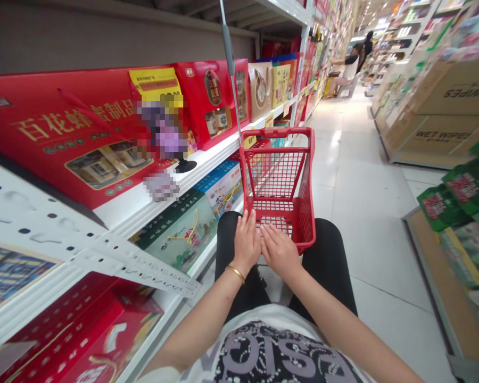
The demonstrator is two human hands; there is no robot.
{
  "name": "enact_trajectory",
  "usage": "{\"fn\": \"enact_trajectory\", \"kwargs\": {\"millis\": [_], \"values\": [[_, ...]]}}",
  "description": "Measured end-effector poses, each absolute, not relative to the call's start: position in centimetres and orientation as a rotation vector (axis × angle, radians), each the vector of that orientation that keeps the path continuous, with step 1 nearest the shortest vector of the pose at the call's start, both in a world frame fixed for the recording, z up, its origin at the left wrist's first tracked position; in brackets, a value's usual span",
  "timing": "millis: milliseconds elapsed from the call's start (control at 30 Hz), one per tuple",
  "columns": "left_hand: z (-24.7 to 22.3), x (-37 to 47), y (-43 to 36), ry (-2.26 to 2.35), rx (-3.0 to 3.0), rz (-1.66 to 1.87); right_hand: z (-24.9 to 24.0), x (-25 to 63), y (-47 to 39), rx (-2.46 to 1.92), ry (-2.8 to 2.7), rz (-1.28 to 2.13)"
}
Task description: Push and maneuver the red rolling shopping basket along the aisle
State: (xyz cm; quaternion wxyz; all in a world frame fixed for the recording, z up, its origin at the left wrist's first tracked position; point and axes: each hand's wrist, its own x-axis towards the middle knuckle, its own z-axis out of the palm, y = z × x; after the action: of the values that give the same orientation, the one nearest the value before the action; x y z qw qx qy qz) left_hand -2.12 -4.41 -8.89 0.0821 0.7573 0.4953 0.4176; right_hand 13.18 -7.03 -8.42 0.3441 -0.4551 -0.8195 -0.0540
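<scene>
Bare forearms (pixel 207 311) angle forward and inward, the bare left hand (pixel 247 243) and bare right hand (pixel 280 250) close together between black-clad knees (pixel 226 229). Their fingers (pixel 244 223) are extended, backs of the hands turned upward. A thin gold-coloured metal bangle (pixel 235 271) circles the left wrist (pixel 239 263).

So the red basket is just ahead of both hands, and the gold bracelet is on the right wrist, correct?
Wrong wrist: the head view shows the gold bracelet on the left. The red basket is just ahead of the left hand and right hand, as you said.
</scene>
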Motion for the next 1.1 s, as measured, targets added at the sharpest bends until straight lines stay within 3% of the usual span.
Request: {"fn": "enact_trajectory", "kwargs": {"millis": [233,500,1100], "values": [[-8.3,-3.3,-3.6,1.318,2.365,1.155,-6.8,10.9,-6.3,-1.358,-2.088,-0.21],[-7.1,-3.5,-2.6,1.309,2.588,0.905,-8.1,17.1,-6.4,-1.431,-2.033,-0.277],[-6.8,-2.9,-7.4,1.404,2.6,0.881,-5.3,17.3,-10.1,-1.698,-2.05,-0.203]]}}
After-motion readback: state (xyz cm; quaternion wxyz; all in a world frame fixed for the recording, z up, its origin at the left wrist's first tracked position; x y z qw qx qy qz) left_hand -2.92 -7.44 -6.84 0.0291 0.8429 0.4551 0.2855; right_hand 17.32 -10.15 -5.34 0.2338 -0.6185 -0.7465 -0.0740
